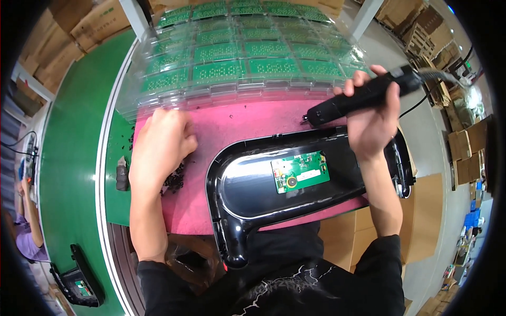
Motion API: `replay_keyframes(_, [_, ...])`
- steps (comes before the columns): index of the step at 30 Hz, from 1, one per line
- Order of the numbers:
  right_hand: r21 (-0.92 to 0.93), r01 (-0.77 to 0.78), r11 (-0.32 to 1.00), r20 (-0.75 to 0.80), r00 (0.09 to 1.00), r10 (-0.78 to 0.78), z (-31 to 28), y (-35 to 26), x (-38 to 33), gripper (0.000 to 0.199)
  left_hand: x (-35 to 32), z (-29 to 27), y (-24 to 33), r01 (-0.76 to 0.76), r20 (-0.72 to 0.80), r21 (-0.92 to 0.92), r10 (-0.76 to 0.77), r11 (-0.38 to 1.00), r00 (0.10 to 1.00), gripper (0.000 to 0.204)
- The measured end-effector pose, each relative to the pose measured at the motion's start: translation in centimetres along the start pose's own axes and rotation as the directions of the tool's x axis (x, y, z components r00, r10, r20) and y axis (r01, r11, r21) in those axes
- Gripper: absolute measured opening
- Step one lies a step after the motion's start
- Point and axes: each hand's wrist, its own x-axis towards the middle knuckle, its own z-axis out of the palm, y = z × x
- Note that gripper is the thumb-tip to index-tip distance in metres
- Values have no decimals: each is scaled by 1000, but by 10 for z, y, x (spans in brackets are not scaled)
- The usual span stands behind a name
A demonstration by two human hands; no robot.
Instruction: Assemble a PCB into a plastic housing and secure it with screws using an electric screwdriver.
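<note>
My right hand [371, 126] is wrapped round a black electric screwdriver [348, 102], raised over the far right part of a shiny black plastic housing [247, 203]. The screwdriver's bit points left, clear of the housing. A green circuit board [308, 176] lies inside the housing. To the left, my left hand [161, 139] is closed with its fingers curled together, beside a heap of small black screws [174, 181] on the pink mat [187, 218]. What those fingers hold, if anything, is hidden.
Clear plastic trays [224, 71] of green circuit boards fill the table's far side. A dark lump [122, 176] sits at the left edge. Beyond a green surface [68, 158], another person [31, 237] is near a second black housing [79, 276]. An open carton [427, 210] stands at right.
</note>
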Motion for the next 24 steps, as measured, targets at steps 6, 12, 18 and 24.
replay_keyframes(6, [205, 98, 974, -85, 993, -82, 41, -35, -27, 67, -8, 10, 52, -563, -403, -672, 400, 481, 823, 8])
replay_keyframes(12, [181, 84, 980, 68, 993, -97, 64, -39, -52, 61, -19, 35, 75, -556, -419, -803, 459, 216, 784, 14])
replay_keyframes(18, [139, 198, 970, 30, 978, -204, 61, -57, -59, 54, -18, 39, 76, -612, -406, -731, 531, 300, 744, 16])
replay_keyframes(24, [160, 226, 961, 60, 969, -238, 64, -56, -65, 52, -26, 38, 79, -620, -407, -744, 567, 248, 716, 25])
